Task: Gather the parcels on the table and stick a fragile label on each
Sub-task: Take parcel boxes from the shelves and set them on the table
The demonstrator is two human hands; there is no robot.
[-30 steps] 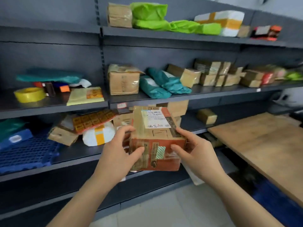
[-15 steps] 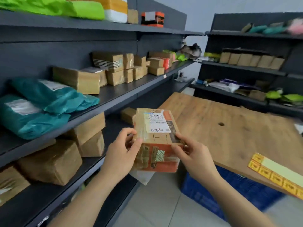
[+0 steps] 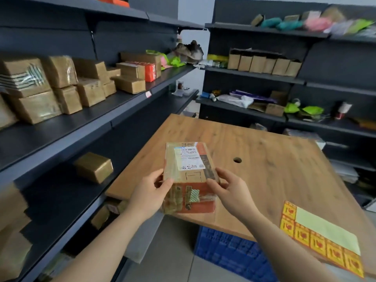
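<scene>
While the left hand [image 3: 149, 195] and right hand [image 3: 231, 190] grip its sides, the parcel [image 3: 190, 177] sits at the wooden surface's [image 3: 274, 169] near edge. It is taped brown cardboard — white shipping label on top, orange-red front.

One wide-angle head view, from eye height, faces forward and down. It sits close over the left hand [image 3: 149, 197] and right hand [image 3: 231, 192], the tabletop [image 3: 274, 169] just beyond, left shelves [image 3: 81, 129] alongside, far shelves [image 3: 234, 109] ahead.
</scene>
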